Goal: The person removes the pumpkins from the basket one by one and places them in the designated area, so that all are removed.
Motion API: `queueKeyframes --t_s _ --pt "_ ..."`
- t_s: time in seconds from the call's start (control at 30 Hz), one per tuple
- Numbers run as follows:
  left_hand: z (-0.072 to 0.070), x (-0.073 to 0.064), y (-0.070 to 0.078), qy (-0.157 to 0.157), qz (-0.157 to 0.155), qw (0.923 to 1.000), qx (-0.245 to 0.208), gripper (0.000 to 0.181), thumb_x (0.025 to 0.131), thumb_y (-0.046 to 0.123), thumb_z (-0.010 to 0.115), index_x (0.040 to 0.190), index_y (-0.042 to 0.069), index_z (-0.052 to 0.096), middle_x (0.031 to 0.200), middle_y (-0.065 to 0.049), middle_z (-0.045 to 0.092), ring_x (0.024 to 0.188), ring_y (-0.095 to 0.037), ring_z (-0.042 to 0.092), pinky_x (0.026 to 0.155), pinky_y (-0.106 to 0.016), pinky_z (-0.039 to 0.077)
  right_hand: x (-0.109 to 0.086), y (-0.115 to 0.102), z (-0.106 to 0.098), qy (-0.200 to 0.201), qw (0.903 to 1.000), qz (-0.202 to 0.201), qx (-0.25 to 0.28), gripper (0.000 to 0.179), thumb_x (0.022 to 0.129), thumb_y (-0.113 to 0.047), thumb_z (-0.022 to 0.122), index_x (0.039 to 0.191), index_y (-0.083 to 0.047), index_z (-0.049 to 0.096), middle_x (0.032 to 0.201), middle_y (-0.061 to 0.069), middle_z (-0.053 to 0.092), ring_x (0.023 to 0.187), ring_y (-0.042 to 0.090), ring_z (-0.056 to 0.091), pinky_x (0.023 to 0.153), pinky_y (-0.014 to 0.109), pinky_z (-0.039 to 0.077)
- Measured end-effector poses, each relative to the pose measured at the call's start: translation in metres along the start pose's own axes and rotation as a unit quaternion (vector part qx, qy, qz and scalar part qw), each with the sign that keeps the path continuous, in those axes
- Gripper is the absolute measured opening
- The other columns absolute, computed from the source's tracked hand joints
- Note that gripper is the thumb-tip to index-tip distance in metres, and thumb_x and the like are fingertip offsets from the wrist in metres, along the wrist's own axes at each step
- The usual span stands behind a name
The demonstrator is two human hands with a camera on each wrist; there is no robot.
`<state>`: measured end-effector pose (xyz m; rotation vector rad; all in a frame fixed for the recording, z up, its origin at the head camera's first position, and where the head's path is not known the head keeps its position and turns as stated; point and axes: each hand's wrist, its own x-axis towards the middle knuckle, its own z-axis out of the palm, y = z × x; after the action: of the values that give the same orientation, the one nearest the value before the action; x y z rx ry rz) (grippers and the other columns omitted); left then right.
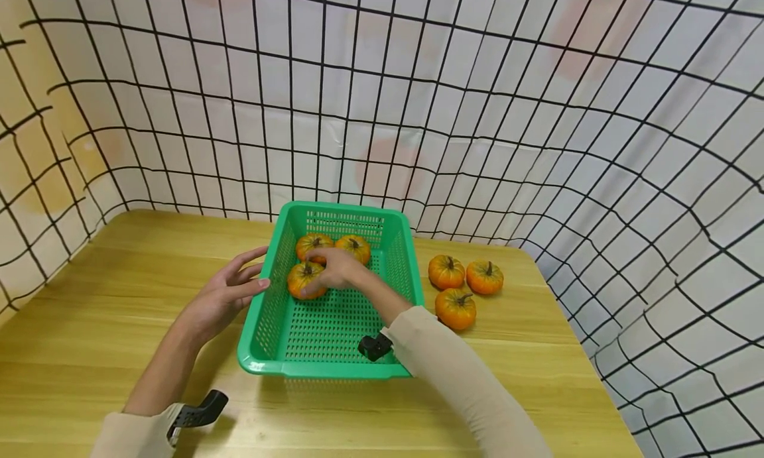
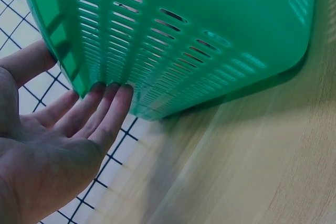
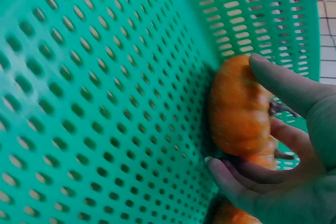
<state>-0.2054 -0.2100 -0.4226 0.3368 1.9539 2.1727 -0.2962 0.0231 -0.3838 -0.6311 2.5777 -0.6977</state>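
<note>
A green plastic basket (image 1: 322, 369) with slotted sides sits on the wooden table. Inside it, toward the far left, lie three small orange pumpkins. My right hand (image 1: 339, 270) reaches in and holds the nearest pumpkin (image 3: 239, 111), thumb on one side and fingers on the other. A second pumpkin (image 1: 313, 244) lies just behind it, partly covered by that hand, and a third pumpkin (image 1: 353, 247) is to its right. At the basket's left side, my left hand (image 2: 63, 135) touches the outer wall with nearly straight fingers, its thumb against the rim.
To the right of the basket, three more pumpkins (image 1: 457, 308) stand grouped on the table (image 1: 537, 365). A white cloth wall (image 1: 382, 160) with a black grid rises behind the table and along its sides.
</note>
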Motion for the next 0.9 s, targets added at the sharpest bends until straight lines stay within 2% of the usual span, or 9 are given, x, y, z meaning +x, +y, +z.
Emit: queueKeyframes --t_s 0.37,0.9 --pt "-0.0015 0.0018 0.0006 -0.007 0.011 0.9997 -0.021 0.069 0.102 0.008 0.058 0.160 0.012 0.022 0.147 -0.010 0.049 0.119 -0.018 0.064 0.096 -0.030 0.055 0.0006 -0.0001 0.0012 0.004 0.9996 0.011 0.024 0.077 0.077 -0.035 0.090 0.146 -0.027 0.055 0.156 0.006 0.046 0.141 0.030 0.046 0.110 0.049 0.045" --pt "-0.0006 0.0000 0.0005 -0.006 0.006 0.9999 -0.007 0.070 0.102 0.011 0.059 0.161 0.013 0.022 0.151 -0.015 0.044 0.123 -0.019 0.061 0.098 -0.029 0.054 0.0001 -0.0024 -0.0004 -0.002 0.9987 0.025 0.043 0.075 0.078 -0.034 0.089 0.145 -0.026 0.055 0.158 0.005 0.044 0.142 0.032 0.045 0.110 0.051 0.045"
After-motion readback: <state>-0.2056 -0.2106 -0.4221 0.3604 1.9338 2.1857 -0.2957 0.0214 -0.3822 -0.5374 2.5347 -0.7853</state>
